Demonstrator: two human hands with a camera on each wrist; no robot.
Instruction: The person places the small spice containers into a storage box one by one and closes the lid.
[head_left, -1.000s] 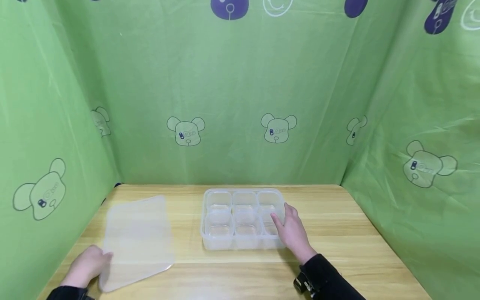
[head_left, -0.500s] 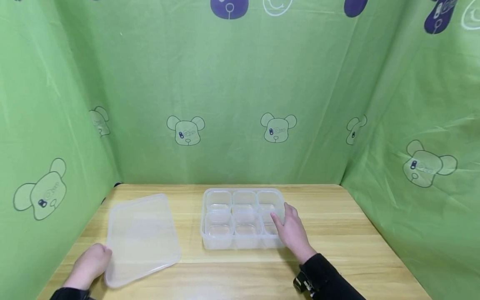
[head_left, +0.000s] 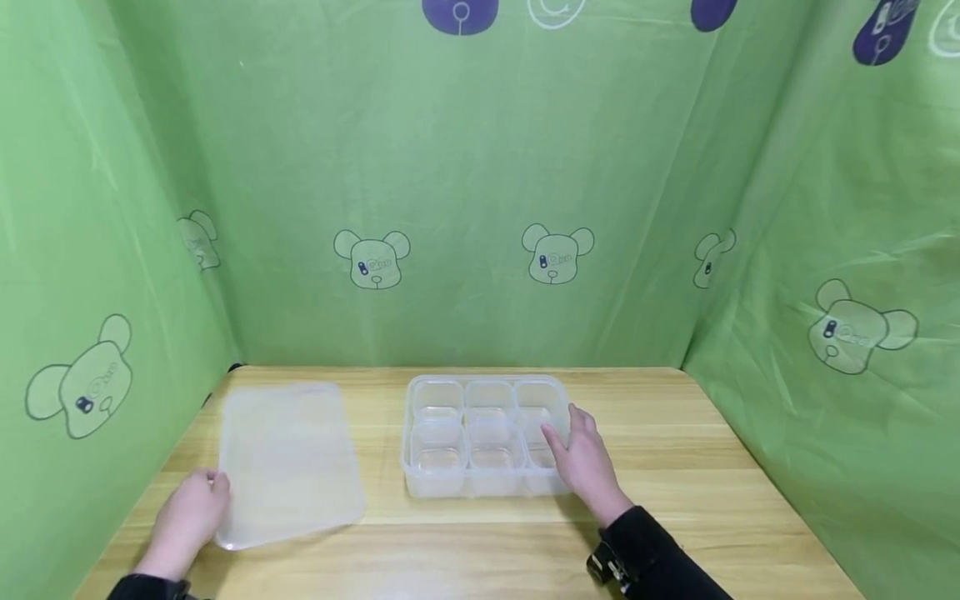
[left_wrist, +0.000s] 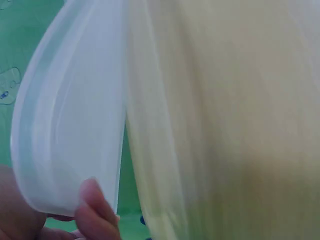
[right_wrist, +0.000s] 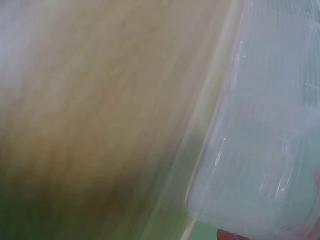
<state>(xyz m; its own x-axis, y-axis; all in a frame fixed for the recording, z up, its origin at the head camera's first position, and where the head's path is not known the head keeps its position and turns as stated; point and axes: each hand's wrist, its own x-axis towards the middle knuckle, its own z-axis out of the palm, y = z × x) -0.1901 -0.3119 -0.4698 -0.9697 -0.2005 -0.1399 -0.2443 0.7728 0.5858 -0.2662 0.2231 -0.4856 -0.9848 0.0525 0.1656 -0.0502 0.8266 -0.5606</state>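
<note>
A translucent plastic lid, rectangular with rounded corners, is held by my left hand at its left edge. In the left wrist view the thumb lies against the lid's face, and the lid stands apart from the wood. Toward the middle of the table sits a clear storage box, divided into several small square compartments with nothing in them. My right hand grips the box at its right side, thumb over the rim and fingers along the outer wall. The right wrist view shows the box wall and little of the hand.
The wooden table carries both things. Green cloth printed with bear heads rises behind it and along the left and right sides. A dark sleeve with a small device covers the right wrist.
My left hand has moved slightly away from me and to the right with the lid, whose near edge has turned a little straighter. The right hand and box have stayed put.
</note>
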